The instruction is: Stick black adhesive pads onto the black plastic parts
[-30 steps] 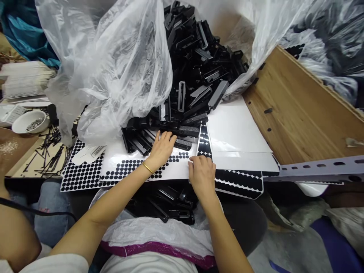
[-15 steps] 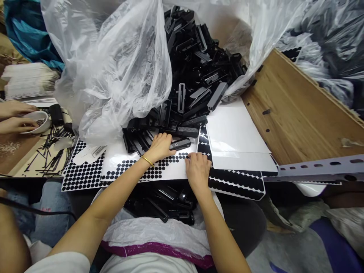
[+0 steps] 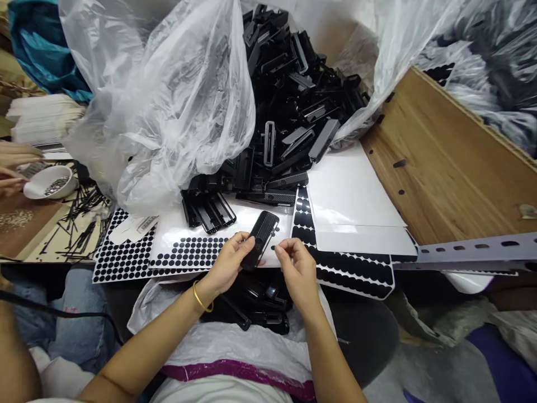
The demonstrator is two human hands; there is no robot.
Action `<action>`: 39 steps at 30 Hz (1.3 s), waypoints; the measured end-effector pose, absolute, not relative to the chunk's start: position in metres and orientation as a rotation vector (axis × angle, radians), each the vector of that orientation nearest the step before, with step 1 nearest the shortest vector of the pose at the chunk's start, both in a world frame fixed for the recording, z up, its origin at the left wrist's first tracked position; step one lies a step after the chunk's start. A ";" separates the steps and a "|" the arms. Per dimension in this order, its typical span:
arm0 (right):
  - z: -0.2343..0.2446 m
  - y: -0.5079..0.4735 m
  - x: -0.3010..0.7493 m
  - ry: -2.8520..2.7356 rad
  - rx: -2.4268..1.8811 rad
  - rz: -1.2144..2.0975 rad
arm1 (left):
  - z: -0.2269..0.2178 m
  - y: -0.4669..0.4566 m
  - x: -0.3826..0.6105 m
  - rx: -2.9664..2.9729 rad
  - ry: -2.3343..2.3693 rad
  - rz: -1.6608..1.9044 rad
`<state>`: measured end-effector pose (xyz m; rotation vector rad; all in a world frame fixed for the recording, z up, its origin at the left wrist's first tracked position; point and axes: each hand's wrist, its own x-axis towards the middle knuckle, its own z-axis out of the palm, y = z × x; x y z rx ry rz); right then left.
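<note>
My left hand is closed around a black plastic piece with a woven, carbon-like face, tilted above the sheet. Just to its right, my right hand pinches a small black round sticker between thumb and forefinger. Beneath both hands lies a white sheet of black round stickers, part of its dots peeled off. Several similar black pieces lie at the sheet's far edge, in front of a large heap spilling from a clear plastic bag.
More black pieces sit in a white bag on my lap. White sheets and a wooden board are at the right. At the left, another person's hands are beside a white bowl of small metal parts.
My left hand has picked up a black piece from the sheet and brought it nearer, turned upward. My right hand has lifted off the sheet with a round sticker in its fingertips.
</note>
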<state>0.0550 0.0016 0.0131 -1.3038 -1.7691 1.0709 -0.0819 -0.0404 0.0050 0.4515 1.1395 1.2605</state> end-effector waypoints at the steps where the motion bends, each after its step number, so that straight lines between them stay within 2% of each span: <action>1: 0.015 -0.003 0.054 -1.706 -1.278 1.180 | 0.005 -0.045 -0.078 0.394 1.095 1.265; 6: 0.017 -0.016 0.048 -1.526 -1.266 1.386 | 0.009 -0.058 -0.067 0.382 1.024 1.218; 21: 0.014 -0.019 0.045 -1.631 -1.303 1.254 | 0.019 -0.063 -0.063 0.415 1.086 1.230; 26: 0.016 -0.018 0.043 -1.807 -1.288 1.061 | 0.017 -0.063 -0.062 0.482 1.115 1.255; 33: 0.017 -0.015 0.065 -2.006 -1.314 0.488 | 0.011 -0.060 -0.069 0.564 1.137 1.194; 39: 0.018 -0.010 0.110 -2.077 -1.459 0.379 | 0.008 -0.056 -0.071 0.376 1.078 1.147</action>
